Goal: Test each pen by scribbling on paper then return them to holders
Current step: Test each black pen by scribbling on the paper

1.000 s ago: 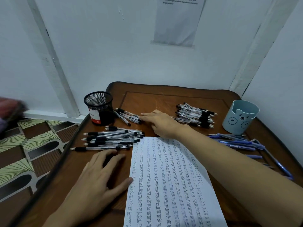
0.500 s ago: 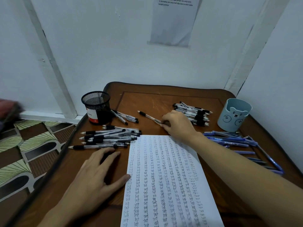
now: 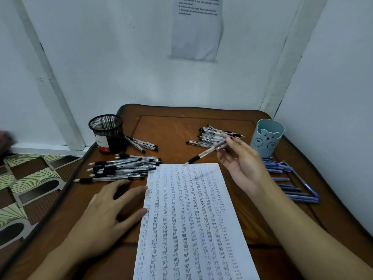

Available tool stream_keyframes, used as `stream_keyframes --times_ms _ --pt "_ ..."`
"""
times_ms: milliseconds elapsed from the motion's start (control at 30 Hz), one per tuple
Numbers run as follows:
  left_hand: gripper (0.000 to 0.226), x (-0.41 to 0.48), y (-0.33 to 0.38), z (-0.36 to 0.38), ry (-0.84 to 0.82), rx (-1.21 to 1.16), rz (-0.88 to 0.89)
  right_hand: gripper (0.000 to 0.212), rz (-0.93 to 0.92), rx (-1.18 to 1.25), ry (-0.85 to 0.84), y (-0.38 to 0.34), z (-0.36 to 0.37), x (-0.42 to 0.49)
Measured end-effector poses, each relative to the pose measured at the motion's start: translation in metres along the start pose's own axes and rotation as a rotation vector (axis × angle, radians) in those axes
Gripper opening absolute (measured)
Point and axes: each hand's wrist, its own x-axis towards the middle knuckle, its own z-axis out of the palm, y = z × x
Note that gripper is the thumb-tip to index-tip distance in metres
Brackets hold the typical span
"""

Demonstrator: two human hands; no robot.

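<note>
I note the right hand (image 3: pixel 240 160) raised above the desk (image 3: pixel 171 128), its grip closed on a pen (image 3: pixel 203 153) whose tip hangs just over the far edge of the paper (image 3: pixel 191 219). The left hand (image 3: pixel 109 211) lies flat, fingers spread and holding nothing, at the paper's left edge

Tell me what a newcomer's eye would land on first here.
First, the sheet of paper in the middle of the table, filled with columns of scribbles. Next, the right hand holding a pen above its top edge, tip pointing down. Then the heaps of pens left of the paper, near the black mesh cup.
</note>
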Motion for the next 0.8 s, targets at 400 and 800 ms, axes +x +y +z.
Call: stream_keyframes --times_ms 400,800 --pt "0.063 -0.002 0.001 0.001 -0.016 0.016 0.032 0.044 0.365 0.238 -0.075 0.013 -0.033 -0.047" --pt "0.06 0.001 0.0 0.001 0.016 -0.013 0.04 0.047 0.337 0.243 -0.058 0.013 -0.032 -0.048"
